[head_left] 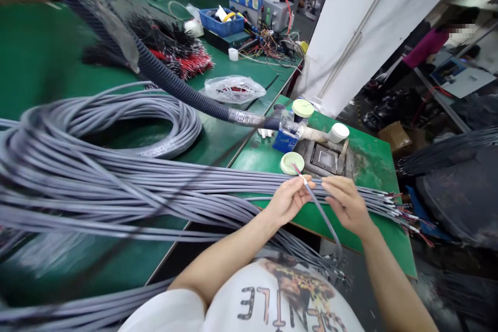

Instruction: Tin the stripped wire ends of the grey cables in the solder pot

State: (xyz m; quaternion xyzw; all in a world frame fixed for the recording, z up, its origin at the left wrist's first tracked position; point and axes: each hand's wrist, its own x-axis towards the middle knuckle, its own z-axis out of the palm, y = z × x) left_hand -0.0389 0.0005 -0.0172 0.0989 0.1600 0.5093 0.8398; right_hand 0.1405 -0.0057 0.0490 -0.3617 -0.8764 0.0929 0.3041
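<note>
My left hand [288, 198] pinches the end of a single grey cable [324, 220], whose thin coloured wires stick up past my fingertips toward a pale green lid [290, 162]. From there the cable droops down toward my lap. My right hand [344, 201] rests with curled fingers on a long bundle of grey cables [218, 187] that lies across the green table [369, 161], and also seems to touch the single cable. The bundle's stripped ends [404, 215] fan out past the table's right edge.
A large coil of grey cable [116, 119] lies at left. A black corrugated hose [182, 91] runs down to a dark metal fixture [327, 155] with small pots. Behind are a plastic bag [233, 88], red-black wires [175, 52], blue bins [221, 21]. A person [428, 46] stands far right.
</note>
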